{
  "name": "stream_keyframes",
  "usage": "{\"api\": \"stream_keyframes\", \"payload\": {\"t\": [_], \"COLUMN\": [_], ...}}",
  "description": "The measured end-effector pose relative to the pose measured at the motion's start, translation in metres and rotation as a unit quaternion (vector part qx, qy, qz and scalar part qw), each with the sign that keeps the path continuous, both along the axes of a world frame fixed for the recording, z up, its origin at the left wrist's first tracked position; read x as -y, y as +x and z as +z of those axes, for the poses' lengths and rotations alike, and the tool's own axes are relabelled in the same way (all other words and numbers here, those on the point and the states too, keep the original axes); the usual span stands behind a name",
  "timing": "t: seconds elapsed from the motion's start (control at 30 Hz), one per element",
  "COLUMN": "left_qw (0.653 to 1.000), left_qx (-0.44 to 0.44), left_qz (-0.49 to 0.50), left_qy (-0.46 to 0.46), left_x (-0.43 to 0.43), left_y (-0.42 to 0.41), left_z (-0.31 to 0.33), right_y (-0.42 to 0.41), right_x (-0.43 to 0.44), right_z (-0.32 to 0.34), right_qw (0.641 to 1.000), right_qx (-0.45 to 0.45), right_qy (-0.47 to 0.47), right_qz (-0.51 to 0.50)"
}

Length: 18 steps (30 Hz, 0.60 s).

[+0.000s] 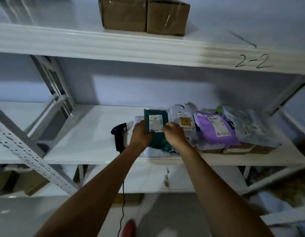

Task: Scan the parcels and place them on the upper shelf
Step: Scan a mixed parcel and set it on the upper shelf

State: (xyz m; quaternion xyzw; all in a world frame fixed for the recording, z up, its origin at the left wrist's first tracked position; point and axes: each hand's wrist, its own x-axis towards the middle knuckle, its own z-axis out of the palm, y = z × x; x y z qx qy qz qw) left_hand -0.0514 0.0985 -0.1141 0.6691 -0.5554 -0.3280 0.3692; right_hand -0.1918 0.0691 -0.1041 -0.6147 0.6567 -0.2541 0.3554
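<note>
Two hands grip the dark green parcel. My left hand curls round its left side; my right hand pinches its right edge.

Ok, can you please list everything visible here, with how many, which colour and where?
cardboard boxes: two, brown, side by side on the upper shelf marked 2-2
barcode scanner: one, black, on the middle shelf, left of the parcels, cable hanging down
dark green mailer: one, white label, lying on a white mailer
grey mailer: one, yellow-marked label, right of the green one
purple mailer: one, further right
clear plastic bags: count unclear, far right
flat brown parcels: count unclear, under the pile
left hand: grips the dark green mailer's left side
right hand: pinches its right side
</note>
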Motion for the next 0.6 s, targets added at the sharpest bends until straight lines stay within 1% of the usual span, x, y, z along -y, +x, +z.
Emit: {"api": "stream_keyframes", "payload": {"t": [0.07, 0.17, 0.27, 0.37, 0.47, 0.6], "left_qw": [0.995, 0.986, 0.978, 0.974, 0.961, 0.930], "left_qx": [0.009, -0.009, -0.045, -0.070, -0.117, -0.212], "left_qz": [0.011, 0.033, 0.036, 0.045, 0.059, 0.089], "left_qy": [0.095, 0.163, 0.200, 0.210, 0.245, 0.288], "left_x": [0.013, 0.037, 0.052, 0.066, 0.077, 0.083], "left_y": [0.005, 0.014, 0.016, 0.016, 0.018, 0.019], "left_z": [-0.020, -0.061, -0.087, -0.101, -0.109, -0.113], "right_y": [0.005, 0.014, 0.025, 0.033, 0.043, 0.045], "right_x": [0.006, 0.018, 0.022, 0.023, 0.022, 0.018], "right_z": [-0.029, -0.070, -0.097, -0.111, -0.112, -0.109], "right_qw": [0.999, 0.997, 0.992, 0.981, 0.976, 0.975], "right_qx": [0.001, 0.012, 0.014, 0.027, 0.019, 0.025], "right_qy": [0.038, 0.062, 0.035, -0.008, -0.016, -0.005], "right_qz": [0.004, -0.040, -0.119, -0.193, -0.214, -0.221]}}
